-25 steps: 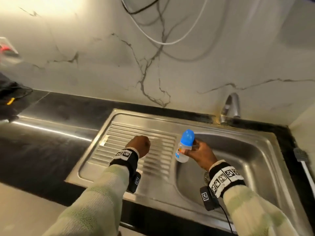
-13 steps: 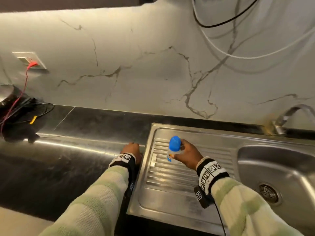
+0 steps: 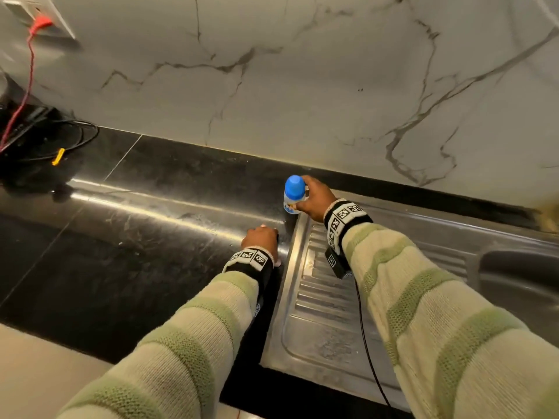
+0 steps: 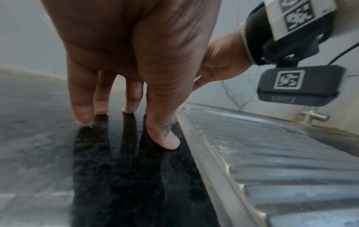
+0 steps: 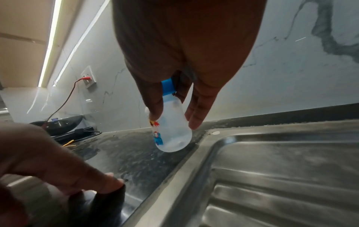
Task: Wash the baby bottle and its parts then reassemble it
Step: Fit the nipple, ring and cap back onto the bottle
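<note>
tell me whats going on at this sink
A person in a green-striped sweater grips a small translucent baby bottle with a blue cap in the right hand, holding it upright just above the black stone countertop, beside the corner of the steel sink drainboard. The left hand rests its straight fingertips on the countertop. The bottle is assembled, cap on.

- The black stone countertop [image 3: 127, 237] runs along the marble wall and has a glossy, smeared surface.
- A stainless steel sink [image 3: 320, 313] with a ribbed drainboard is set into it at 3 o'clock.
- At 10 o'clock, black cables [image 3: 75, 137] and a small yellow piece [image 3: 58, 156] lie on the stone.
- The left hand [image 3: 261, 238] rests its straight fingertips on the stone, just beside the sink's left rim.
</note>
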Action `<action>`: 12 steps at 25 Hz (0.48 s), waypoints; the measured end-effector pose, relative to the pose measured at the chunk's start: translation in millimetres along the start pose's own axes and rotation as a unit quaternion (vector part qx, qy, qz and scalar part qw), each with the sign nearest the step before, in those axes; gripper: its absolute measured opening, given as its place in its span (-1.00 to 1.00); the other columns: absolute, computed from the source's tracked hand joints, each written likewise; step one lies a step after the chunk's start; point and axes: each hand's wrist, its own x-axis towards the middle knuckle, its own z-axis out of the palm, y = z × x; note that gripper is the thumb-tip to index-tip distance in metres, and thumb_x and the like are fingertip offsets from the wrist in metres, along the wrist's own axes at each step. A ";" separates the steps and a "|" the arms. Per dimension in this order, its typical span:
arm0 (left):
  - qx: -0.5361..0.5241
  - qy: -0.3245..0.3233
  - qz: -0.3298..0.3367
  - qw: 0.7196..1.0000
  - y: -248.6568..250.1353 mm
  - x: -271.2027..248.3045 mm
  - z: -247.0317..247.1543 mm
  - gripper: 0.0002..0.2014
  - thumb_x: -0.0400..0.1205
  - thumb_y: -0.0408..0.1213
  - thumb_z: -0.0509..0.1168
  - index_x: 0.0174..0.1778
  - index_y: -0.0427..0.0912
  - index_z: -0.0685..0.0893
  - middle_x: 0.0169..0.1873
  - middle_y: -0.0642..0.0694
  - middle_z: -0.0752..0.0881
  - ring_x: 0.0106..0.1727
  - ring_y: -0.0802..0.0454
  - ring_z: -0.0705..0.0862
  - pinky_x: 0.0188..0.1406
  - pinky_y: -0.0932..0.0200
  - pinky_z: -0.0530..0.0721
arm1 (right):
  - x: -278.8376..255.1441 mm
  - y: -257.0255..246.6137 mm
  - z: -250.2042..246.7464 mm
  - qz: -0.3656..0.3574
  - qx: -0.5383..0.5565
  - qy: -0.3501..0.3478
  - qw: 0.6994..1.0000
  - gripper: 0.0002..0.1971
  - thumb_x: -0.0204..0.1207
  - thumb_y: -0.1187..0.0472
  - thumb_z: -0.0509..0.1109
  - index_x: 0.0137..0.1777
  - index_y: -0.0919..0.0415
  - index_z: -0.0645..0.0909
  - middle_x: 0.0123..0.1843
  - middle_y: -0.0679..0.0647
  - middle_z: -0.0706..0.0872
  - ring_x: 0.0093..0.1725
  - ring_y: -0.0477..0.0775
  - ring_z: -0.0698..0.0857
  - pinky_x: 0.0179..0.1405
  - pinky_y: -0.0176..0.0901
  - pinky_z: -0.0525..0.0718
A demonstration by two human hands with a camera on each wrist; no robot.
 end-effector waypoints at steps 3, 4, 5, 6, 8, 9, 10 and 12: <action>-0.003 0.001 -0.005 1.000 0.0 6.2 5.4 -0.31 0.38 -0.06 0.63 0.41 -0.06 0.54 0.33 -0.15 0.56 0.39 -0.27 0.51 0.29 -0.14 0.65 | 21.6 -2.1 10.0 -0.002 -0.003 -0.010 1.000 -0.37 0.33 0.35 0.62 0.40 0.10 0.52 0.31 0.05 0.68 0.28 0.07 0.67 0.38 0.08 0.61; -0.004 0.003 -0.005 1.000 -0.3 7.6 6.9 -0.31 0.38 -0.08 0.63 0.41 -0.07 0.53 0.34 -0.16 0.56 0.39 -0.28 0.51 0.29 -0.15 0.65 | 27.0 0.2 13.3 0.001 -0.004 -0.012 1.000 -0.36 0.33 0.35 0.62 0.41 0.09 0.51 0.32 0.05 0.68 0.29 0.08 0.67 0.39 0.12 0.61; -0.002 0.006 -0.007 1.000 1.0 8.7 7.6 -0.31 0.39 -0.09 0.63 0.42 -0.08 0.53 0.34 -0.17 0.56 0.39 -0.29 0.51 0.28 -0.15 0.65 | 28.8 0.7 13.9 0.008 -0.010 -0.013 1.000 -0.34 0.34 0.34 0.62 0.43 0.08 0.49 0.33 0.05 0.68 0.31 0.08 0.66 0.40 0.14 0.60; 0.001 0.008 -0.011 1.000 0.7 9.6 8.7 -0.32 0.41 -0.11 0.62 0.43 -0.09 0.53 0.35 -0.17 0.56 0.40 -0.30 0.50 0.28 -0.15 0.66 | 31.7 3.0 16.4 0.016 -0.009 -0.016 1.000 -0.32 0.34 0.34 0.62 0.46 0.08 0.47 0.35 0.06 0.67 0.33 0.09 0.65 0.41 0.15 0.59; 0.002 0.010 -0.019 1.000 1.4 9.0 9.2 -0.36 0.46 -0.16 0.58 0.45 -0.11 0.52 0.36 -0.18 0.55 0.41 -0.31 0.48 0.26 -0.15 0.66 | 32.2 3.7 16.7 0.033 -0.014 -0.036 0.999 -0.20 0.35 0.34 0.62 0.58 0.10 0.35 0.47 0.09 0.59 0.43 0.14 0.60 0.46 0.17 0.55; 0.004 0.008 -0.021 1.000 1.9 8.8 8.9 -0.37 0.48 -0.17 0.57 0.45 -0.11 0.52 0.37 -0.18 0.55 0.42 -0.32 0.48 0.25 -0.16 0.65 | 30.0 2.7 14.7 0.045 -0.031 -0.049 0.997 -0.10 0.36 0.32 0.62 0.65 0.09 0.24 0.56 0.11 0.50 0.50 0.17 0.52 0.50 0.18 0.50; 0.004 0.005 -0.019 1.000 2.3 8.2 7.7 -0.38 0.48 -0.16 0.57 0.45 -0.11 0.52 0.36 -0.18 0.55 0.42 -0.32 0.48 0.25 -0.16 0.65 | 26.8 2.1 11.0 0.058 -0.047 -0.057 0.996 -0.01 0.37 0.30 0.62 0.71 0.08 0.11 0.64 0.13 0.39 0.58 0.19 0.44 0.54 0.19 0.44; 0.012 0.001 -0.013 1.000 1.8 4.8 2.7 -0.40 0.47 -0.13 0.58 0.41 -0.10 0.56 0.33 -0.18 0.59 0.38 -0.29 0.52 0.24 -0.13 0.64 | 16.9 4.3 -0.7 0.087 -0.073 -0.055 0.992 0.01 0.42 0.26 0.59 0.73 0.06 0.00 0.70 0.14 0.25 0.63 0.22 0.34 0.56 0.17 0.40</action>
